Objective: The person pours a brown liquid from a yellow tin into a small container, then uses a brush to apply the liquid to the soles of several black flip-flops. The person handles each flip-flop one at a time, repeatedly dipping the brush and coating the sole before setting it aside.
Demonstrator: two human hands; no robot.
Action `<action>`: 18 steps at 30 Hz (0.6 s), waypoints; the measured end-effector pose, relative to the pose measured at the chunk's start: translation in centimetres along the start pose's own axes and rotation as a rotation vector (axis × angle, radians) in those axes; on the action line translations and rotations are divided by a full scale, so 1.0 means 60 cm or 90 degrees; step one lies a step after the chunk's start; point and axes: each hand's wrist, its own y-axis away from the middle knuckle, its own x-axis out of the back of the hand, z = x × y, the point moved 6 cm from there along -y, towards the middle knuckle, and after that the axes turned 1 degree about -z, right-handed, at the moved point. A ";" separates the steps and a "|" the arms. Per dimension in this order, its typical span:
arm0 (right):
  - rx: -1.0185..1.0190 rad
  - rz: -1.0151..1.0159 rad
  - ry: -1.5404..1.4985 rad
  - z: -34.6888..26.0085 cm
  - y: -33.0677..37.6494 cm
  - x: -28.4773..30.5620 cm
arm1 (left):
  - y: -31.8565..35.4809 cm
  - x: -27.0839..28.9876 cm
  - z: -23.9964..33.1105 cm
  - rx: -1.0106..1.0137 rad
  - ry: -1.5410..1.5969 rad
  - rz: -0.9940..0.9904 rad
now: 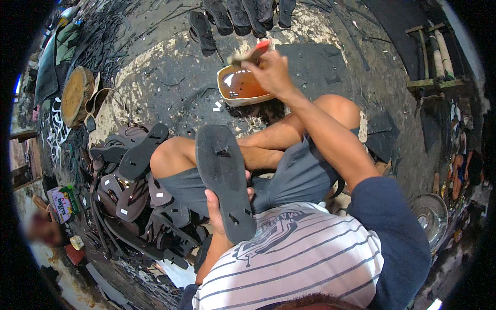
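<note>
My left hand [215, 213] is closed round a black sandal sole [221, 168], thumb on one edge and fingertips on the other. The sole's slotted face is turned up, its length slanting across my lap. Over the far side of a tub [247, 102] of amber, glue-like liquid [240, 85], my right hand [274, 75] grips a brush [262, 46] with a red handle end. Its darker end points left, above the tub's rim; whether it touches the liquid is hard to tell.
Finished-looking sandals and soles [139, 155] are heaped at my left. More dark sandals [240, 15] stand in a row at the far edge. A round wood block [78, 98] sits at far left, and a flat dark sheet [315, 62] lies right of the tub.
</note>
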 end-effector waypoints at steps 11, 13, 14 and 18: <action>0.049 0.015 0.342 -0.075 -0.053 0.228 | -0.255 -0.047 0.136 -0.053 0.092 -0.222; -0.126 -0.019 -0.158 -0.129 -0.041 0.220 | -0.302 -0.066 0.162 -0.124 -0.029 -0.223; -0.154 -0.057 -0.268 -0.175 -0.008 0.193 | -0.317 -0.087 0.161 -0.157 -0.075 -0.219; -0.078 -0.045 -0.418 -0.250 0.079 0.066 | -0.329 -0.164 0.148 -0.268 -0.071 -0.167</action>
